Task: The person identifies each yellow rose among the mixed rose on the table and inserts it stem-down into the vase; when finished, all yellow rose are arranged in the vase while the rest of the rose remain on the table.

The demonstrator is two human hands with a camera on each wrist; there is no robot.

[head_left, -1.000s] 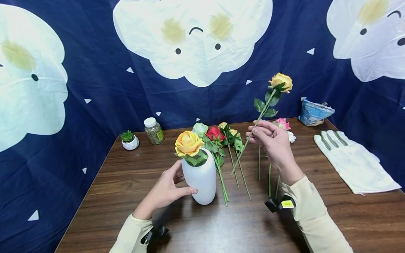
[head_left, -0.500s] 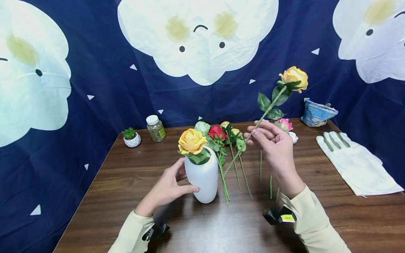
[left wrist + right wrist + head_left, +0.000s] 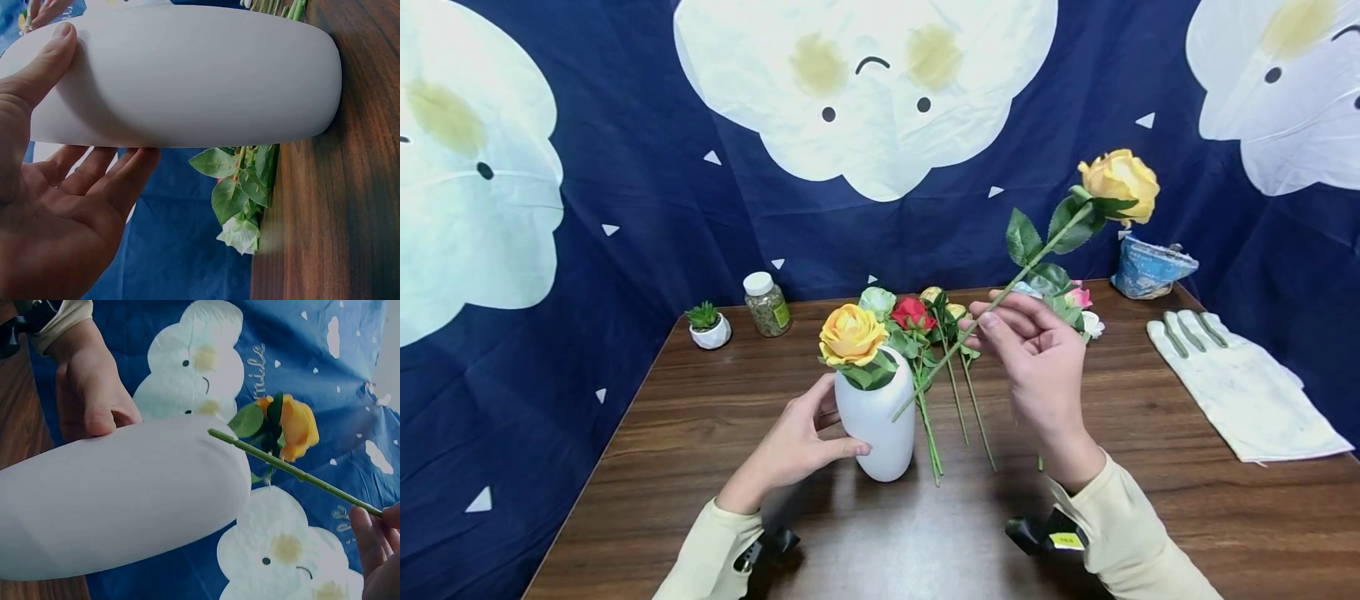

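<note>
A tall white vase (image 3: 880, 429) stands on the wooden table, with one yellow rose (image 3: 852, 335) in its mouth. My left hand (image 3: 796, 450) holds the vase from the left, thumb on the near side and fingers round the back. Between thumb and fingertips, my right hand (image 3: 1041, 358) pinches the stem of a second yellow rose (image 3: 1122, 187), its bloom up to the right. The cut end of that stem (image 3: 290, 467) reaches in front of the vase in the right wrist view; I cannot tell whether they touch. The stem inside the vase is hidden.
Behind the vase lie a red rose (image 3: 913, 314), a pale green rose (image 3: 877, 302) and other stemmed flowers. A potted succulent (image 3: 709, 327) and a lidded jar (image 3: 767, 307) stand back left. White gloves (image 3: 1247, 387) and a blue bag (image 3: 1152, 267) are at the right.
My right hand has moved left and slightly toward me. The held rose has tilted further right, its stem's end swinging left to the vase. The left hand keeps holding the vase.
</note>
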